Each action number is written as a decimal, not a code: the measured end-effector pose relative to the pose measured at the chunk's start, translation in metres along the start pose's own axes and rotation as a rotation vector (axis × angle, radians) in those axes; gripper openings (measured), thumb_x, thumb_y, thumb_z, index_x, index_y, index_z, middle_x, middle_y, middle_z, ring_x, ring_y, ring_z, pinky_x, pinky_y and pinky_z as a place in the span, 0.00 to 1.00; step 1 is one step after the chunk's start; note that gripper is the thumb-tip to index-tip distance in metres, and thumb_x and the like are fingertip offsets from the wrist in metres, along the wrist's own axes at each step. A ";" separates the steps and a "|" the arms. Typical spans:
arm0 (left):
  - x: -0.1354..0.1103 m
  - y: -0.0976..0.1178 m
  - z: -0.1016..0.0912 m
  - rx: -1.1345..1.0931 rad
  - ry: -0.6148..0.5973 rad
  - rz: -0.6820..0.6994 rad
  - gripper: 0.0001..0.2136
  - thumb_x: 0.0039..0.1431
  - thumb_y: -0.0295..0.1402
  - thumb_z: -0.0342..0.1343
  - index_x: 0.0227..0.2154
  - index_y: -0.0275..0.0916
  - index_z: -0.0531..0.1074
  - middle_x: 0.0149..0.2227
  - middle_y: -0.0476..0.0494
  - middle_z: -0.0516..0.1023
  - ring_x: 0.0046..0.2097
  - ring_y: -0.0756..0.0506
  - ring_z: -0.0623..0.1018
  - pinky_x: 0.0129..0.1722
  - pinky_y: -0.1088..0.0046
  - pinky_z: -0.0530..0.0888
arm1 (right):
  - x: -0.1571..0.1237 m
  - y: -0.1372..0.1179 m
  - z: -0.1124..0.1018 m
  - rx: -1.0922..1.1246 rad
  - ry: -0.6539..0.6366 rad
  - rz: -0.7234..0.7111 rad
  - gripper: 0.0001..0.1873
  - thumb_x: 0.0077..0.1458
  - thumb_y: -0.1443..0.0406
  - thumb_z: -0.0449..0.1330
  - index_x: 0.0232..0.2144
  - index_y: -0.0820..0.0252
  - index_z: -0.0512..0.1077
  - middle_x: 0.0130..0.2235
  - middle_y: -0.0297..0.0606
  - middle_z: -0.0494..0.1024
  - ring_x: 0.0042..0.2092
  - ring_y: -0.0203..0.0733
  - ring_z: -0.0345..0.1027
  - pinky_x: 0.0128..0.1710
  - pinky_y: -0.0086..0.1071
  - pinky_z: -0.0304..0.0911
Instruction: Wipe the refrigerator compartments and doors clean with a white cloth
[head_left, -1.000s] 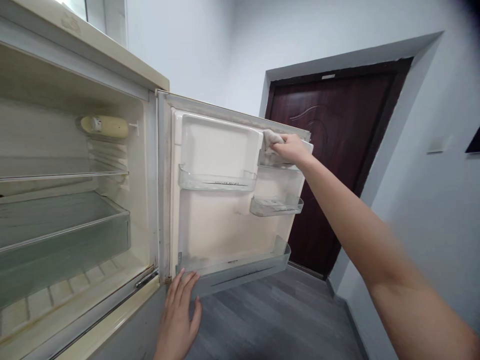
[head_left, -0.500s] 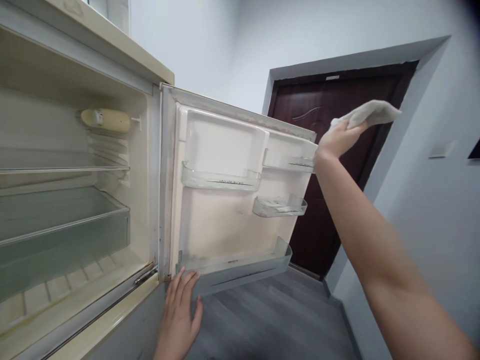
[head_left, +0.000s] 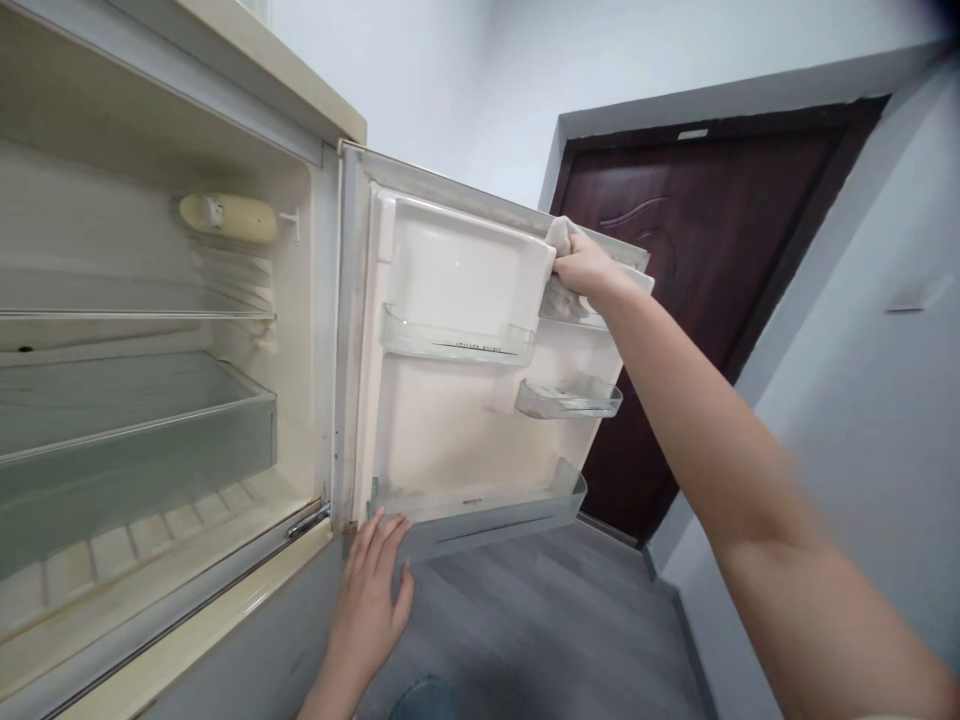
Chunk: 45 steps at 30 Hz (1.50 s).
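Observation:
The refrigerator door stands swung out from the refrigerator. Near the top edge of its inner side, my right hand is closed on a whitish cloth, part of which hangs below the fingers over the upper right compartment. My left hand is at the door's lower hinge-side corner, fingers stretched out beside the clear bottom door shelf. Whether those fingertips touch the shelf I cannot tell. Two smaller clear shelves, an upper left one and a middle right one, are fixed to the door.
Inside the refrigerator are a glass shelf, a greenish clear drawer and a yellowish lamp cover. Behind the open door is a dark red room door. Grey floor lies below; a bluish round thing shows at the bottom edge.
My right hand has brought the cloth left and slightly down, from beyond the door's outer edge to its top edge. My left hand stays by the bottom shelf. The view has shifted slightly.

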<state>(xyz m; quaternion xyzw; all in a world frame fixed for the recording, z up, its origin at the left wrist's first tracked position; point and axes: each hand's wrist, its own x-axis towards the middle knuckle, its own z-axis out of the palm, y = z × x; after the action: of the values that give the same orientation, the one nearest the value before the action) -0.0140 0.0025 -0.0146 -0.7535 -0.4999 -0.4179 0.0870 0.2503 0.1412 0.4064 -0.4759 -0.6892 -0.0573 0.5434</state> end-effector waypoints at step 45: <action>-0.002 0.002 -0.005 -0.044 0.014 -0.006 0.22 0.59 0.28 0.49 0.57 0.42 0.58 0.56 0.39 0.70 0.66 0.36 0.58 0.60 0.45 0.69 | -0.018 0.019 -0.094 -0.538 -0.540 0.414 0.05 0.54 0.64 0.61 0.33 0.58 0.76 0.42 0.42 0.78 0.40 0.43 0.71 0.45 0.38 0.63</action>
<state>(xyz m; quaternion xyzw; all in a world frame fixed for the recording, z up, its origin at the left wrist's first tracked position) -0.0156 -0.0020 -0.0123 -0.7508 -0.4924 -0.4342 0.0727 0.3282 0.0843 0.4215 -0.7268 -0.6571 0.0019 0.1999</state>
